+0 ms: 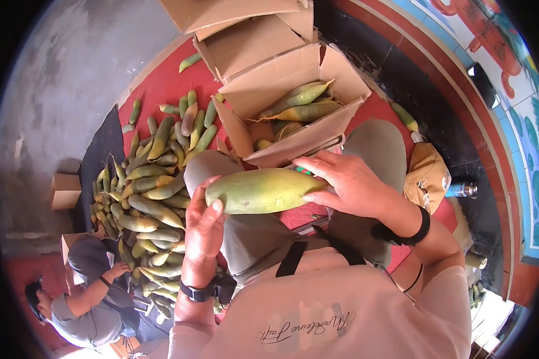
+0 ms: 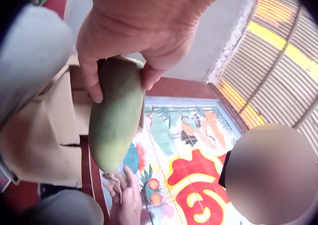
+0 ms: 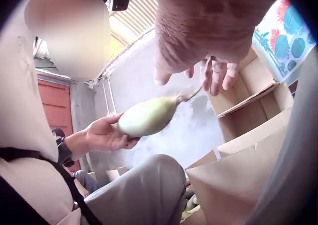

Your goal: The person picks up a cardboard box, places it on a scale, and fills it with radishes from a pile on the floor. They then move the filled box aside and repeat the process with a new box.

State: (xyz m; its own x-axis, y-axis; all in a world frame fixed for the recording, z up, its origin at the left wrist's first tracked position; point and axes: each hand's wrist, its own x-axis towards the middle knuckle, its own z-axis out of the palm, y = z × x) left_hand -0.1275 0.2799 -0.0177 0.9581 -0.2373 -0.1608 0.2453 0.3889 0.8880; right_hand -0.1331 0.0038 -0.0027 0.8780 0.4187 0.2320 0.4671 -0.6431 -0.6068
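A large green radish (image 1: pixel 266 191) lies crosswise above the lap, its thin root tail (image 3: pixel 191 94) toward the right. My left hand (image 1: pixel 203 224) grips its blunt end, thumb on one side and fingers on the other, as the left wrist view shows. My right hand (image 1: pixel 356 185) is at the tail end with fingers loosely extended. In the right wrist view the tail runs up among those fingers (image 3: pixel 215 78), and the radish body is below the palm. Just beyond, an open cardboard box (image 1: pixel 281 66) holds several green radishes (image 1: pixel 308 110).
A big heap of green radishes (image 1: pixel 156 209) covers the red floor sheet on the left. More cardboard boxes (image 1: pixel 251 45) stand behind the open one. At lower left another person (image 1: pixel 90 299) leans by the heap. A tan bag (image 1: pixel 428 176) and a bottle (image 1: pixel 461 189) are at the right.
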